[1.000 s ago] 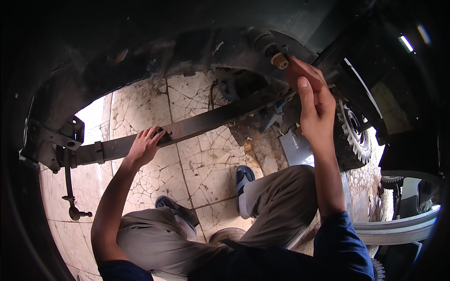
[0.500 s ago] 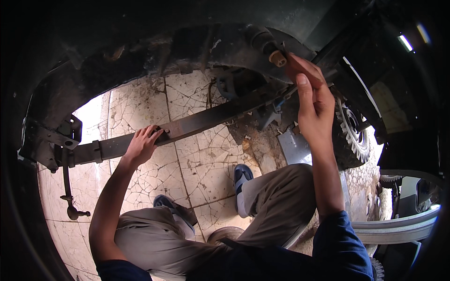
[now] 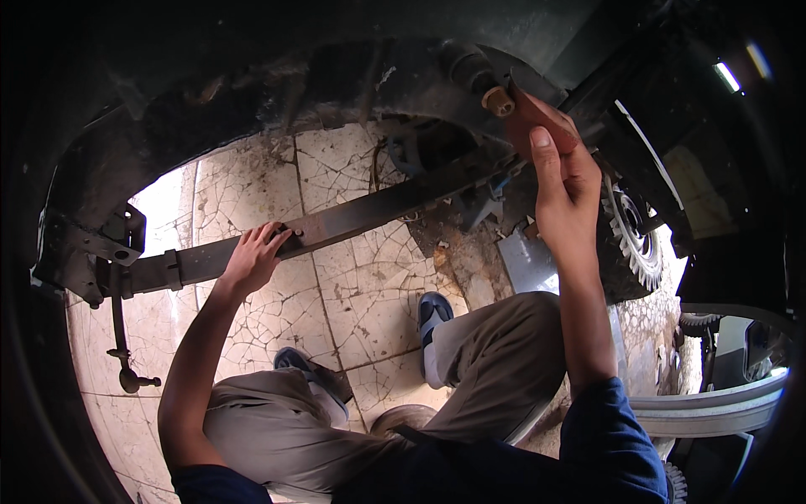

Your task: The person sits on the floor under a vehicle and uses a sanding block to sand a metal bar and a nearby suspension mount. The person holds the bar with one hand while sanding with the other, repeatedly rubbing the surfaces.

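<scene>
My right hand (image 3: 564, 189) is raised at the upper right, thumb and fingers closed on a bent reddish-brown piece of sandpaper (image 3: 537, 118). The sheet's upper end curls beside a copper-coloured, ring-like tip (image 3: 499, 102) on a dark cylindrical shaft (image 3: 470, 70) under the vehicle body; whether they touch I cannot tell. Lower on the left, my left hand (image 3: 254, 259) rests on a long dark leaf spring (image 3: 344, 223), its fingers reaching over the top edge. It lies beside a small bolt on that bar and holds no loose thing.
A dark wheel-arch edge (image 3: 277, 109) curves overhead. At the left hang a bracket (image 3: 126, 239) and a rod with a ball joint (image 3: 129, 382). On the right stand a toothed metal wheel (image 3: 634, 239) and a grey curved rim (image 3: 714, 407). Cracked tiles (image 3: 369, 311) cover the floor.
The sandpaper has turned, so more of its flat reddish face shows beside the copper-coloured tip. My right hand has shifted slightly; my left hand stays on the leaf spring.
</scene>
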Motion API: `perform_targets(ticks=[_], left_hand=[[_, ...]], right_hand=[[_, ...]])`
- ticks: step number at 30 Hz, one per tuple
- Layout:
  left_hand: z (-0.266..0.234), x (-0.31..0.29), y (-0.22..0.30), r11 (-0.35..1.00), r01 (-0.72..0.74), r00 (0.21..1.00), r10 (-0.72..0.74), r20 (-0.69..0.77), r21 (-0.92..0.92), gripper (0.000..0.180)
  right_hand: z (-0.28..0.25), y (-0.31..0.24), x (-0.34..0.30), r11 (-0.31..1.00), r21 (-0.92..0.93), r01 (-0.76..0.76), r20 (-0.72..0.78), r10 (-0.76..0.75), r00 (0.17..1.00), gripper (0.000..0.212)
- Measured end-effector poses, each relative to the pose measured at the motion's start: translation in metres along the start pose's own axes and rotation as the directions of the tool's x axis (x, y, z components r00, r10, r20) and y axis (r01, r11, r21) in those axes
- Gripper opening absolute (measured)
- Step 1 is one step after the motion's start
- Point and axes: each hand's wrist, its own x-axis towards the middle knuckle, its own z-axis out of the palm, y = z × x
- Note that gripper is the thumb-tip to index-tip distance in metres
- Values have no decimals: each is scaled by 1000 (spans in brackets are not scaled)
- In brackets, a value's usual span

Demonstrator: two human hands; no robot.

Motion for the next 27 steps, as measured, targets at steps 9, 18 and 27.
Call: perform_targets(ticks=[9, 18, 27], left_hand=[[1, 1, -1, 1000, 10, 1000, -10, -2, 8, 60], [1, 0, -1, 1000, 1, 1000, -1, -21, -17, 62], [0, -1, -1, 1000, 16, 999, -15, 29, -16, 63]], right_hand=[[-3, 1, 0, 1000, 0, -18, 19, 18, 1000, 27], [-3, -2, -1, 999, 27, -24, 19, 24, 1000, 27], [-2, -3, -3, 999, 43, -23, 13, 23, 1000, 28]])
